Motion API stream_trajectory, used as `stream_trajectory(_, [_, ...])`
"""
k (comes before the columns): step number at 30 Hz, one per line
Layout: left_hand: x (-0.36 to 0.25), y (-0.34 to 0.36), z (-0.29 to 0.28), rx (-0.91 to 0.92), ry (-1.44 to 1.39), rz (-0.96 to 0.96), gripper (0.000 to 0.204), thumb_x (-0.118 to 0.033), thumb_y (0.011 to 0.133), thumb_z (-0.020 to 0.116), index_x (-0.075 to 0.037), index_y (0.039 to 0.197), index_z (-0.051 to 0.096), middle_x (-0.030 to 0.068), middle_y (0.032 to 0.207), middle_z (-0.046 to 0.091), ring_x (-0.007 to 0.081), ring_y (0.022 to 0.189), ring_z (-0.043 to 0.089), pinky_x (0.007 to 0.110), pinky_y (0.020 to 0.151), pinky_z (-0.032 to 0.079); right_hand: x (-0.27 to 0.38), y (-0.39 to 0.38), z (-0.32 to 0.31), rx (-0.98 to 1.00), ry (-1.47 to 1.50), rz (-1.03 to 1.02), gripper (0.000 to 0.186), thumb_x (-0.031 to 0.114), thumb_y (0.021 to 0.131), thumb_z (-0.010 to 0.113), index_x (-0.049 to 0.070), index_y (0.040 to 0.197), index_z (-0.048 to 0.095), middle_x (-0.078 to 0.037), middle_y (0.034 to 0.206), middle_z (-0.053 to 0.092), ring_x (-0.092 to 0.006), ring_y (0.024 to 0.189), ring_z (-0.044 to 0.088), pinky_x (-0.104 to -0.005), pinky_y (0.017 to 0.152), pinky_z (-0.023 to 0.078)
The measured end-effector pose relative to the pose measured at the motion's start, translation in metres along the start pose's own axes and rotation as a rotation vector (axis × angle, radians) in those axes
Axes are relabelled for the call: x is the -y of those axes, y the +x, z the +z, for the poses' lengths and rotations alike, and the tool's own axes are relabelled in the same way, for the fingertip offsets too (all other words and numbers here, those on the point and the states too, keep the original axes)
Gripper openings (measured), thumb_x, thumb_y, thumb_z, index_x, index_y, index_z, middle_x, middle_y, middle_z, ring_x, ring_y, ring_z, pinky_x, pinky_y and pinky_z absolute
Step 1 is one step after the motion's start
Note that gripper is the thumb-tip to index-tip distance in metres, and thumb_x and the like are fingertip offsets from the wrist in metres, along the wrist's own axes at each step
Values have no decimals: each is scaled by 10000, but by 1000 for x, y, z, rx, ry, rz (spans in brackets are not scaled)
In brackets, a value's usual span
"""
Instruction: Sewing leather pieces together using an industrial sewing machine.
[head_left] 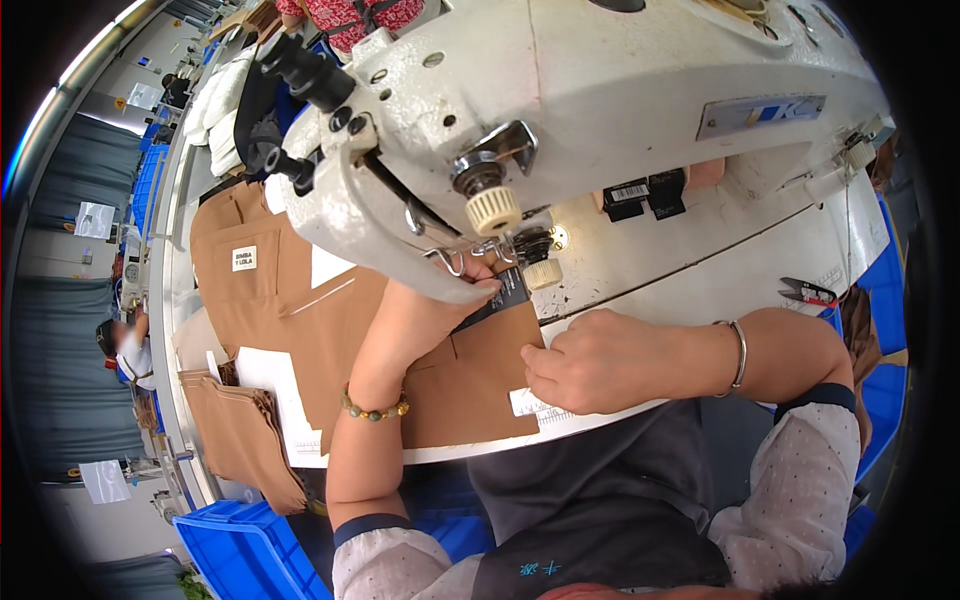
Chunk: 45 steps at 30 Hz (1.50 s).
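Head view: brown fabric (440, 400) is lying on the desk (700, 285), at the near side of the sewing machine (610, 90), under the left hand (425, 318) and beside the right hand (600, 362). Left is reaching onto a black label (503, 301) near the machine's needle end, fingertips partly hidden, can't tell if pinching. Right is curling at the fabric's edge, machine's near side, grip unclear.

White counter (690, 245) occupied by sewing machine (620, 90). Brown fabric (430, 400) spread centre to left; brown stack (235, 420) laid near left; black labels (664, 195) placed far; snips (806, 292) laid right.
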<state>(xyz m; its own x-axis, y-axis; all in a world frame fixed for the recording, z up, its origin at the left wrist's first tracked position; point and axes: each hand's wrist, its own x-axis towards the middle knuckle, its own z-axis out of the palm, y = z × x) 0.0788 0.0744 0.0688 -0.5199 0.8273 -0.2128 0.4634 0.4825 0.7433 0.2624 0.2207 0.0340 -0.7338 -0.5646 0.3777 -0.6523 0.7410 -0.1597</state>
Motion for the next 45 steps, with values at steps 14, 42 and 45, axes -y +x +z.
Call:
stream_trajectory(14, [1,-1,2,-2,-14,-49,164,-145,885,762,7,944,743,-48,755,642,20,699,504,227,632,438,-14,2,4,-165,64,80,82,148,741,646,91,699,603,-35,689,529,-175,576,618,-337,461,501])
stream_trajectory(42, [17,4,6,-53,41,87,96,-54,889,720,21,947,734,-28,796,675,34,745,572,225,673,486,-47,5,-4,-184,-40,264,18,93,794,668,76,793,673,-26,893,643,-230,721,676,-359,633,552])
stream_trajectory(45, [15,3,7,-45,51,73,120,-67,889,732,31,959,736,-18,800,683,39,743,582,223,681,489,-43,6,0,-174,-22,277,46,98,798,649,72,760,648,-41,848,617,-226,742,673,-363,639,549])
